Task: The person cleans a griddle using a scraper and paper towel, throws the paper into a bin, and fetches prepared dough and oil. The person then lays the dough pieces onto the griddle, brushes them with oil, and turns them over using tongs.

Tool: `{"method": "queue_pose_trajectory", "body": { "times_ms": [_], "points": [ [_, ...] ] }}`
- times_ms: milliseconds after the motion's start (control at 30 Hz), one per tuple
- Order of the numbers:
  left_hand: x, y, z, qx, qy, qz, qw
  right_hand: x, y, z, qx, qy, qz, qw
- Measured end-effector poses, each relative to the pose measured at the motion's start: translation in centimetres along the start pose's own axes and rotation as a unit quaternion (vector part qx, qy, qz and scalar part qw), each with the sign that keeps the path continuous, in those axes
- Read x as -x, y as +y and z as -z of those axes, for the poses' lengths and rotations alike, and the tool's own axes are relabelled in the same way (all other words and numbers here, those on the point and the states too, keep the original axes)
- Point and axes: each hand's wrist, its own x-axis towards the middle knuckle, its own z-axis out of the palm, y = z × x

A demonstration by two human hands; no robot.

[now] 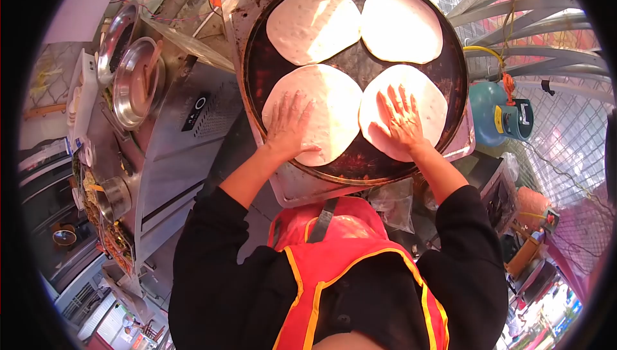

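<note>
Two pairs of pale, flat dough rounds lie in a large dark round pan (pixel 360 170). My left hand (pixel 288 125) rests flat on the near-left dough round (pixel 331 103), its fingers stretched out and the thumb spread to the right. On the near-right dough round (pixel 432 103) lies my right hand (pixel 401 119), fingers spread and pointing away from me. The far-left dough round (pixel 312 22) and the far-right dough round (pixel 402 26) are untouched. Bright sunlight falls across parts of the dough.
A steel counter (pixel 186 151) stands on the left, with a metal bowl (pixel 132 93) and a pot (pixel 114 197) beyond it. To the right is a teal gas cylinder (pixel 488 112) with a yellow hose (pixel 483 49). A clear plastic bag (pixel 393 205) hangs below the pan.
</note>
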Motion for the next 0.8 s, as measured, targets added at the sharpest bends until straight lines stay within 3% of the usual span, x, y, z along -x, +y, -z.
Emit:
{"method": "queue_pose_trajectory", "body": {
  "times_ms": [200,367,600,700,733,800],
  "points": [
    [0.5,0.3,-0.9,-0.001,0.027,0.0,1.0,-0.2,3.6,1.5,-0.01,-0.045,0.094,0.995],
    [0.6,0.6,-1.0,-0.017,0.024,0.013,0.999,1.4,2.7,3.4,-0.044,-0.093,0.132,0.986],
    [0.2,0.5,-1.1,-0.013,0.006,0.028,1.0,2.1,2.9,3.0,-0.044,-0.086,0.195,0.976],
    [0.0,0.4,-0.8,-0.012,-0.001,0.03,0.999,1.0,4.5,1.6,-0.016,-0.076,0.112,0.991],
    [-0.1,0.5,-0.8,-0.014,-0.005,0.034,0.999,0.6,4.8,1.2,0.015,-0.028,0.061,0.998],
    [-0.2,0.7,-0.9,-0.009,-0.001,0.031,0.999,0.8,4.7,0.5,0.005,-0.025,0.052,0.998]
  ]
}}
